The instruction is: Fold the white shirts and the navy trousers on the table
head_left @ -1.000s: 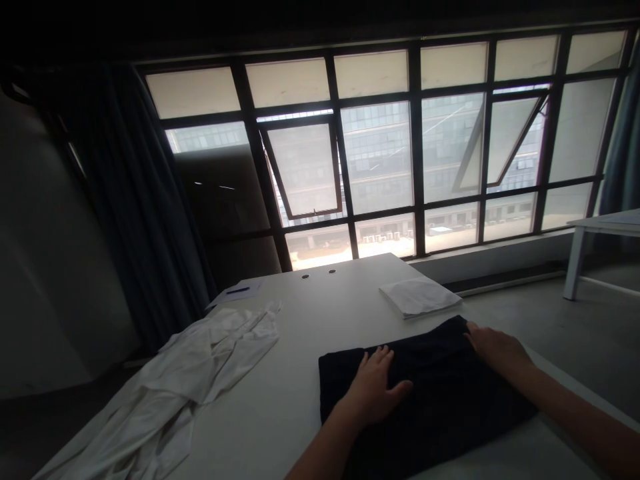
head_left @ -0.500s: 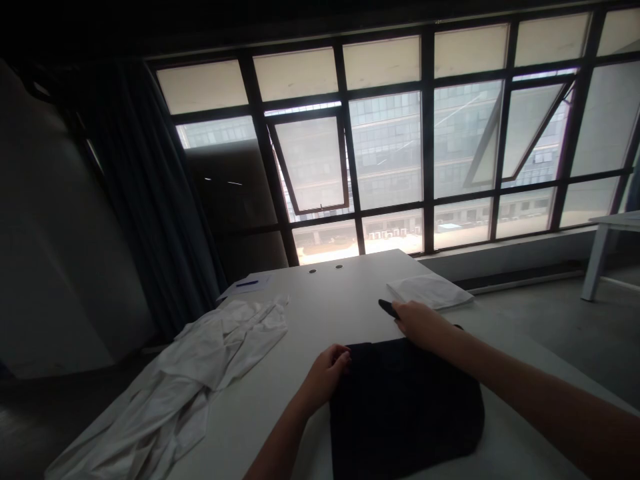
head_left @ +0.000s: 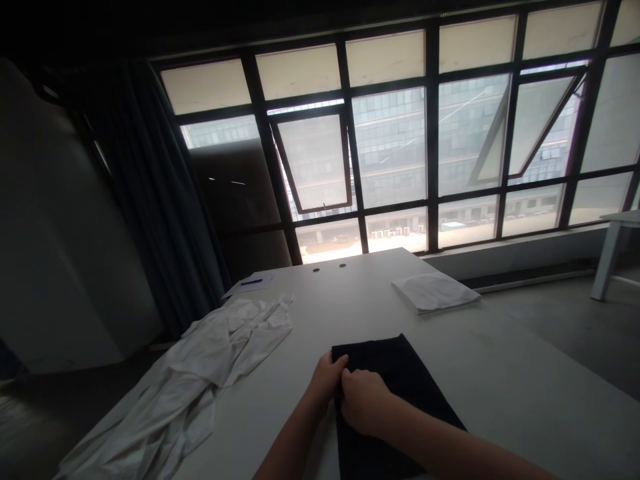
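Note:
A black folded cloth [head_left: 400, 367], perhaps a garment, lies on the white table [head_left: 330, 307] in front of me. My left hand [head_left: 326, 381] is closed at its far left corner, thumb on top of the fabric. Close beside it, my right hand [head_left: 364, 400] is curled shut at the cloth's left edge, its fingertips mostly hidden. The two hands almost touch. Part of the cloth is covered by my right forearm, and its near end runs out of the frame.
Crumpled white cloth [head_left: 200, 380] spreads along the table's left side. A folded white cloth [head_left: 435, 292] lies at the far right edge. At the back left is paper [head_left: 260, 285] with a blue pen [head_left: 251, 281]. Windows and a dark curtain [head_left: 160, 200] stand behind.
My right hand has brought the cloth's right side over to the left, so the cloth is now narrower. My left hand has stayed near the same corner.

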`<state>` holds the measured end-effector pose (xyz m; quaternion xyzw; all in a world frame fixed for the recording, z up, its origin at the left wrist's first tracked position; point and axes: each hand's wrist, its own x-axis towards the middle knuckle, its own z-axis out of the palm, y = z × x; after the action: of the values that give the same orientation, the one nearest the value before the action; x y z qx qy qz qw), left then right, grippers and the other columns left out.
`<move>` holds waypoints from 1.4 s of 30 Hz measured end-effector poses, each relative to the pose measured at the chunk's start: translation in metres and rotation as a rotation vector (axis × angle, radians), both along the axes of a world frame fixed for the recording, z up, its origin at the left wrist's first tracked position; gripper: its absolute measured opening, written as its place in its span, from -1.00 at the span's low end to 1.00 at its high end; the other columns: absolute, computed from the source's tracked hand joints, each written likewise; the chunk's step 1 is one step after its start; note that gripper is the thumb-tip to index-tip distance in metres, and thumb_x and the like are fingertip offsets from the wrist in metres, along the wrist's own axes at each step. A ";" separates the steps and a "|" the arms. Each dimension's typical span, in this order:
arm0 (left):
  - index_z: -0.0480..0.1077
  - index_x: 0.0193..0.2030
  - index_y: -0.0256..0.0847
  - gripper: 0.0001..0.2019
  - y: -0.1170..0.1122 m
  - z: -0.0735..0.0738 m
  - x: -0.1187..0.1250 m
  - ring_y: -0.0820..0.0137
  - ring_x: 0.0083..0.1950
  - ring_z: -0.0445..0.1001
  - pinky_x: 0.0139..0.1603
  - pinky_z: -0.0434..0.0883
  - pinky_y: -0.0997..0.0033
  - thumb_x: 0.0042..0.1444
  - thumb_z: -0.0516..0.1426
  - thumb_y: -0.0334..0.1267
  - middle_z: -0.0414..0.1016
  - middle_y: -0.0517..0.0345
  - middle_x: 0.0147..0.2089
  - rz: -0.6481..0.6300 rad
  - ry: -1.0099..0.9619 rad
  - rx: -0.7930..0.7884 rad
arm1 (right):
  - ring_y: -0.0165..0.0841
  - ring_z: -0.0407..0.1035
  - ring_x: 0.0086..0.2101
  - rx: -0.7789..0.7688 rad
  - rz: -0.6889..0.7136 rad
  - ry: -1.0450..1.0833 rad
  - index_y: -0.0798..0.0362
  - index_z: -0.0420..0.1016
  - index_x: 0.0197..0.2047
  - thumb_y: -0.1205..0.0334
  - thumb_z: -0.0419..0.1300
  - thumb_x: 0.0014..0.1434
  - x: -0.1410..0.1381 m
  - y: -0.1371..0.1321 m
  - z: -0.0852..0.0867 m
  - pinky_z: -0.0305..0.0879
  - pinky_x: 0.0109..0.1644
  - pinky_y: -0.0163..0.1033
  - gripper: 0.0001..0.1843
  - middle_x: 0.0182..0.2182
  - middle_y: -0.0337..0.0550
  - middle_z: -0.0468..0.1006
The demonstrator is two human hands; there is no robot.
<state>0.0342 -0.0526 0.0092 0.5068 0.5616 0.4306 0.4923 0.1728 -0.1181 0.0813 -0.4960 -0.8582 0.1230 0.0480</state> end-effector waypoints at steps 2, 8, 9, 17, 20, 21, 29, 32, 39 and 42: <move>0.47 -0.12 -0.25 -0.57 0.006 -0.005 -0.003 0.13 -0.04 0.55 -0.04 0.46 0.27 -0.04 0.34 0.01 0.63 0.04 -0.17 0.030 0.024 0.027 | 0.06 0.54 -0.11 -0.009 0.037 0.043 0.15 0.42 0.12 0.15 0.21 0.11 0.010 -0.006 0.005 0.42 -0.09 0.06 -0.49 -0.08 0.21 0.61; 0.46 -0.12 -0.26 -0.54 0.020 -0.024 -0.017 0.23 -0.24 0.60 -0.24 0.49 0.35 0.01 0.33 0.07 0.62 0.07 -0.30 0.090 0.038 0.008 | -0.03 0.46 -0.10 0.164 0.330 0.153 0.05 0.37 0.12 -0.02 0.33 0.00 0.040 -0.036 -0.010 0.33 -0.08 -0.08 -0.36 -0.01 0.05 0.54; 0.46 -0.13 -0.26 -0.53 0.023 -0.027 -0.019 0.26 -0.29 0.59 -0.30 0.48 0.37 0.02 0.33 0.10 0.61 0.09 -0.35 0.095 0.036 -0.004 | -0.06 0.45 -0.13 0.267 0.355 0.146 0.02 0.36 0.11 0.01 0.34 0.01 0.043 -0.040 -0.021 0.31 -0.10 -0.10 -0.39 -0.02 0.00 0.54; 0.46 -0.08 -0.19 -0.50 0.027 -0.030 -0.021 0.39 -0.48 0.49 -0.49 0.37 0.48 0.03 0.30 0.17 0.55 0.19 -0.43 0.075 0.067 0.037 | -0.31 0.23 -0.48 0.977 0.370 0.221 -0.01 0.28 -0.39 0.21 0.23 0.13 0.056 -0.045 -0.086 -0.01 -0.37 -0.17 -0.83 -0.47 -0.23 0.41; 0.46 -0.16 -0.18 -0.52 0.024 -0.028 -0.019 0.38 -0.43 0.50 -0.44 0.37 0.47 0.01 0.31 0.18 0.55 0.18 -0.41 0.068 0.109 0.086 | -0.35 0.17 -0.52 1.038 0.412 0.246 0.00 0.22 -0.45 0.35 0.18 0.12 0.057 -0.044 -0.087 -0.10 -0.40 -0.16 -0.80 -0.53 -0.27 0.33; 0.46 -0.18 -0.19 -0.53 0.023 -0.028 -0.018 0.38 -0.43 0.49 -0.44 0.36 0.47 0.02 0.29 0.19 0.55 0.18 -0.41 0.067 0.125 0.101 | -0.36 0.17 -0.52 1.034 0.421 0.250 0.00 0.22 -0.45 0.35 0.18 0.12 0.057 -0.045 -0.087 -0.12 -0.40 -0.16 -0.80 -0.53 -0.28 0.33; 0.47 -0.26 -0.22 -0.61 0.025 -0.014 -0.013 0.31 -0.33 0.52 -0.33 0.36 0.42 0.17 0.17 0.12 0.57 0.12 -0.38 0.108 0.307 0.231 | -0.35 0.26 -0.48 0.854 0.332 0.294 -0.02 0.25 -0.39 0.41 0.16 0.11 0.051 -0.046 -0.058 -0.13 -0.44 -0.17 -0.84 -0.49 -0.26 0.39; 0.48 -0.18 -0.21 -0.68 0.026 -0.010 -0.010 0.28 -0.28 0.55 -0.27 0.37 0.40 0.22 0.15 0.03 0.59 0.09 -0.34 0.122 0.388 0.277 | -0.34 0.30 -0.45 0.831 0.269 0.329 -0.02 0.27 -0.34 0.42 0.14 0.17 0.044 -0.045 -0.046 -0.08 -0.43 -0.18 -0.85 -0.44 -0.25 0.42; 0.46 -0.19 -0.16 -0.81 0.024 -0.013 -0.008 0.30 -0.26 0.56 -0.23 0.33 0.42 0.25 0.13 -0.11 0.60 0.12 -0.32 0.131 0.547 0.366 | -0.37 0.15 -0.62 1.007 0.450 0.281 -0.02 0.20 -0.46 0.30 0.12 0.24 0.019 -0.039 -0.087 -0.27 -0.54 -0.16 -0.75 -0.60 -0.31 0.32; 0.46 -0.18 -0.17 -0.76 0.023 -0.012 -0.009 0.29 -0.24 0.58 -0.22 0.34 0.42 0.30 0.08 -0.06 0.62 0.09 -0.28 0.138 0.579 0.377 | -0.38 0.17 -0.61 0.981 0.451 0.288 -0.02 0.21 -0.46 0.25 0.17 0.24 0.016 -0.038 -0.091 -0.28 -0.55 -0.16 -0.74 -0.59 -0.32 0.33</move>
<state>0.0249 -0.0292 -0.0031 0.6506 0.6217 0.3973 0.1800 0.1887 -0.1562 -0.0098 -0.1978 -0.8845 -0.2173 0.3624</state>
